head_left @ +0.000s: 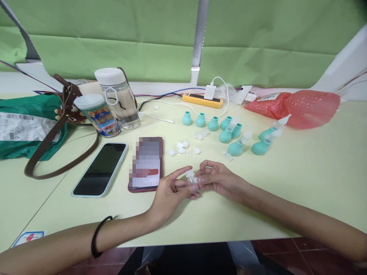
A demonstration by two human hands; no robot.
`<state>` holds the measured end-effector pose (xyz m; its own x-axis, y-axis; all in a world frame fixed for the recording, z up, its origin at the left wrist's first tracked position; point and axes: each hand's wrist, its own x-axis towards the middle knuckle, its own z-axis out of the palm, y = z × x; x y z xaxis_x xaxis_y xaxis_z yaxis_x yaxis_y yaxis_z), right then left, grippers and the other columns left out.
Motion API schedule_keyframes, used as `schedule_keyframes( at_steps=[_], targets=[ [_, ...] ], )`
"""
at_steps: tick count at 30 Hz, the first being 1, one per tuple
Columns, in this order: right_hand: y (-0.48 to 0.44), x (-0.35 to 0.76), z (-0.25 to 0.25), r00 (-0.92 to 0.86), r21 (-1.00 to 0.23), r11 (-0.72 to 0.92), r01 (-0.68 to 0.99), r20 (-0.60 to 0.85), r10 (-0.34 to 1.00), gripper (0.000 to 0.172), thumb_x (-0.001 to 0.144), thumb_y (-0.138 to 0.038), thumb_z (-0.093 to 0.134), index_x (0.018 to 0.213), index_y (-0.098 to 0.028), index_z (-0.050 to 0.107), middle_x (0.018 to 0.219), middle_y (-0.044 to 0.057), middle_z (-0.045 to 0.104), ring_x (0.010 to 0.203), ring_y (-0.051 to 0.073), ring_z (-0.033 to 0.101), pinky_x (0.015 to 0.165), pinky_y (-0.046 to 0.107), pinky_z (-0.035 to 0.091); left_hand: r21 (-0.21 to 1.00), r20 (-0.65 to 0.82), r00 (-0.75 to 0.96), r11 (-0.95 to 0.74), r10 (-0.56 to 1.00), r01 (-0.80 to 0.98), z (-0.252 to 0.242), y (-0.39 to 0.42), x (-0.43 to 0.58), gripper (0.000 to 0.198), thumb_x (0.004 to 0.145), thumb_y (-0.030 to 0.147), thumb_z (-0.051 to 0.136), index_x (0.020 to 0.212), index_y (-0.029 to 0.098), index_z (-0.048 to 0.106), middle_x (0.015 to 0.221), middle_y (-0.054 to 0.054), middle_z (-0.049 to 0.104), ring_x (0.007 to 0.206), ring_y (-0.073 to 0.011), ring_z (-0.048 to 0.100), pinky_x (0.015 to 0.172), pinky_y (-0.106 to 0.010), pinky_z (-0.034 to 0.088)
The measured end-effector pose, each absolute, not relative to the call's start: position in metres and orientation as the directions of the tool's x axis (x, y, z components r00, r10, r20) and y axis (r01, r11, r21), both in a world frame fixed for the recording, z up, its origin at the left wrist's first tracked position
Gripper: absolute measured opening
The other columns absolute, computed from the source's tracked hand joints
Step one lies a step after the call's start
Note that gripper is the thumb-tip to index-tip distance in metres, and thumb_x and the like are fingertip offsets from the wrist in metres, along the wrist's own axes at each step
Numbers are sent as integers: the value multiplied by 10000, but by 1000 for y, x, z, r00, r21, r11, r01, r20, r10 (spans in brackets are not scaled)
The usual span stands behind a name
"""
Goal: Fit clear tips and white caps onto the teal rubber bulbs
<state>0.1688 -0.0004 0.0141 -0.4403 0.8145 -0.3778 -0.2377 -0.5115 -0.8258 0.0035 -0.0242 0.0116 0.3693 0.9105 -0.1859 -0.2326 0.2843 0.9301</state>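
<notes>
Between my two hands is a small clear plastic piece [190, 175]. My left hand [174, 189] is closed on it from the left, thumb below and index finger along its top. From the right, my right hand [213, 178] pinches the piece's lower end; what exactly its fingertips grip is partly hidden. Just beyond lie several small white tips [182, 148] and a few clear plastic pieces [201, 134]. Farther back stand several turquoise rubber bulbs [214, 123] with open necks. To the right, other turquoise bulbs [260, 147] carry translucent nozzles [282, 121].
Two phones, one dark-screened [100, 170] and one red-cased [147, 164], lie left of my hands. Behind them stand a printed canister [99, 116] and a water bottle [119, 99]. A yellow power strip [202, 101], a red plastic bag [309, 109] and a green parcel [28, 126] are farther out.
</notes>
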Motion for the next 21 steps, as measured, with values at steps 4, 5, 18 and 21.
schedule_keyframes(
  at_steps=[4, 5, 18, 21],
  targets=[
    [-1, 169, 13, -448, -824, -523, -218, -392, 804, 303, 577, -170, 709, 712, -152, 439, 611, -27, 589, 579, 85, 590, 618, 230, 487, 927, -175, 374, 280, 911, -249, 13, -26, 3, 531, 671, 184, 648, 1151, 100, 438, 679, -47, 693, 616, -164, 645, 622, -292, 520],
    [-1, 169, 13, -453, -830, -516, -210, -386, 804, 295, 581, -179, 707, 708, -149, 443, 599, -28, 583, 564, 85, 587, 612, 236, 490, 926, -175, 372, 281, 912, -252, 13, -26, 3, 532, 670, 176, 648, 1152, 98, 436, 679, -45, 694, 614, -158, 644, 620, -284, 520],
    [-5, 162, 22, -505, -868, -480, -130, -359, 785, 259, 626, -250, 677, 820, -157, 533, 509, -66, 441, 381, 9, 322, 350, 146, 220, 939, -144, 395, 251, 907, -234, 14, -27, 2, 536, 689, 177, 633, 1178, 102, 426, 693, -45, 694, 590, -141, 641, 594, -257, 526],
    [-3, 163, 24, -565, -862, -504, -50, -391, 727, 199, 661, -289, 646, 641, -122, 540, 429, -82, 328, 373, -2, 218, 356, 161, 122, 941, -151, 399, 255, 904, -221, 15, -27, 2, 535, 687, 180, 635, 1176, 110, 429, 677, -38, 692, 586, -144, 644, 592, -255, 526]
  ],
)
